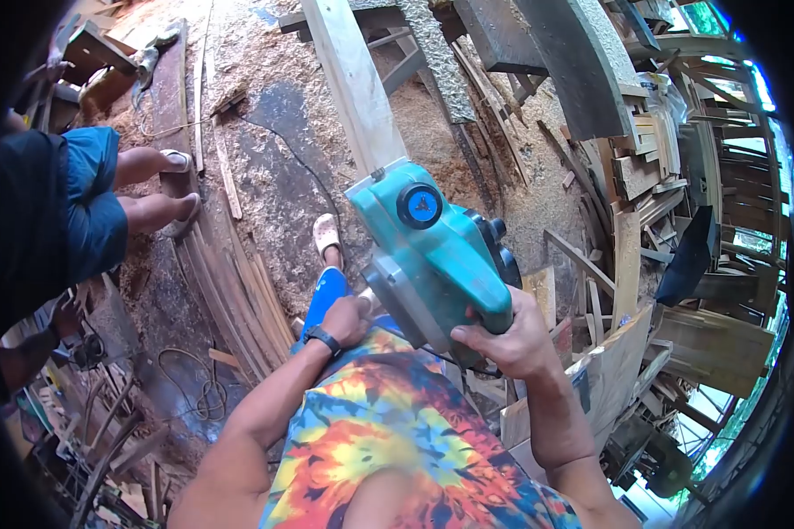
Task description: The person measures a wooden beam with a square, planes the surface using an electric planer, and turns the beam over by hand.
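The right hand grasps the green planer by its rear handle — the planer is at the near end of the pale board. The left hand is curled nearby — its grip one cannot tell.

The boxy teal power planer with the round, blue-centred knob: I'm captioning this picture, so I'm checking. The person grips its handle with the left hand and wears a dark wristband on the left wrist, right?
Not quite: the hand is wrong. The head view shows the right hand gripping the handle of the boxy teal power planer; the dark wristband is on the left wrist.
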`<state>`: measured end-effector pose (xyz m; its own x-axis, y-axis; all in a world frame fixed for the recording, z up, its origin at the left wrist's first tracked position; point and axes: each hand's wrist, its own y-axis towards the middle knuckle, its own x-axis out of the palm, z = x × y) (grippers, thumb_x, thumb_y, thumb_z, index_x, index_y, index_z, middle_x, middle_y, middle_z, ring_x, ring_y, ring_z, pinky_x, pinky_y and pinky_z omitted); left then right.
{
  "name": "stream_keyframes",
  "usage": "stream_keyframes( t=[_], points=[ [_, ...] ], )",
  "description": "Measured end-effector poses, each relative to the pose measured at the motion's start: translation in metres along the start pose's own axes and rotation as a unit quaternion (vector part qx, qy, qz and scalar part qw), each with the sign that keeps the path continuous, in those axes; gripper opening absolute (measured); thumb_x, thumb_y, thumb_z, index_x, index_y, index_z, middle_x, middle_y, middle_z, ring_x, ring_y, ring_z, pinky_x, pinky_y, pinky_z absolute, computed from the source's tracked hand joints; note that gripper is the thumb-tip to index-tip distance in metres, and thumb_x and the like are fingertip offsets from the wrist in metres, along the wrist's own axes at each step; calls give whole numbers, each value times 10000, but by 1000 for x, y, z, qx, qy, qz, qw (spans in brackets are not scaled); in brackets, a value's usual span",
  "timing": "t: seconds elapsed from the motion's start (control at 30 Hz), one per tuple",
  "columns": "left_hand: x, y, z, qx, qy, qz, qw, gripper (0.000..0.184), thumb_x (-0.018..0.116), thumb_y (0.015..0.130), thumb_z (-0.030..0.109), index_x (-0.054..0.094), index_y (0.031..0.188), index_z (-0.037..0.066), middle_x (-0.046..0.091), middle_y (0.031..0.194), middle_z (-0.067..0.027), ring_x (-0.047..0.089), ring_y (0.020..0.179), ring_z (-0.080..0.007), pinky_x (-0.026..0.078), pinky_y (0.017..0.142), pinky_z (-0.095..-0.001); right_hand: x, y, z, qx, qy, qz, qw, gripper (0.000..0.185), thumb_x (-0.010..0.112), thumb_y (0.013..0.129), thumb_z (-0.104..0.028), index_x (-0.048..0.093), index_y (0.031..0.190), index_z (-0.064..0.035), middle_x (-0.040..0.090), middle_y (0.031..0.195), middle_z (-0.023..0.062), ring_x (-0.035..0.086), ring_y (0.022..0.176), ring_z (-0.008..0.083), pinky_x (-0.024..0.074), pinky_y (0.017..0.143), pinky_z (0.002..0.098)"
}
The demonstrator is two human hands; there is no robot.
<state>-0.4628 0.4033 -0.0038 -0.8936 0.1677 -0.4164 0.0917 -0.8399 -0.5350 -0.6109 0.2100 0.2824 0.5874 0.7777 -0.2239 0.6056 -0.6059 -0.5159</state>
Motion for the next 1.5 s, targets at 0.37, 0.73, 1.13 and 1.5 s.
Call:
stream_keyframes(
  t=[0.37, 0.73, 1.13, 1.5],
  points=[
    [-54, 4, 19, 72, -10, -2, 997, 159, 676, 769, 181, 618, 714, 44, 653, 763, -222, 642, 760, -421, 476, 687, -516, 2, 24, -22, 26, -21, 19, 999, 231, 833, 759, -63, 619, 843, -45, 597, 747, -28, 552, 662, 57, 439, 581, 255],
    [-60, 15, 16, 48, -93, 127, 986, 204, 674, 892, 232, 686, 842, 34, 652, 745, -201, 653, 736, -397, 491, 684, -489, -1, 72, -46, 2, -46, -1, 999, 280, 758, 790, -90, 701, 1046, 6, 725, 860, 60, 642, 803, 95, 541, 751, 314],
    [-97, 33, 59, 48, -197, 188, 961, 231, 749, 889, 189, 684, 1037, 25, 720, 929, -173, 707, 874, -322, 543, 779, -402, 1, 128, -73, -28, -95, 3, 995, 266, 754, 774, -146, 708, 985, 9, 706, 788, 67, 633, 729, 107, 537, 697, 330],
    [-128, 50, 95, 167, -210, 168, 949, 755, 789, 873, 247, 412, 1497, 52, 590, 1346, -183, 615, 1187, -303, 508, 981, -419, -1, 181, -101, -16, -80, -22, 996, 273, 766, 763, -129, 716, 989, 15, 713, 853, 66, 653, 779, 134, 540, 750, 331]
  ],
)
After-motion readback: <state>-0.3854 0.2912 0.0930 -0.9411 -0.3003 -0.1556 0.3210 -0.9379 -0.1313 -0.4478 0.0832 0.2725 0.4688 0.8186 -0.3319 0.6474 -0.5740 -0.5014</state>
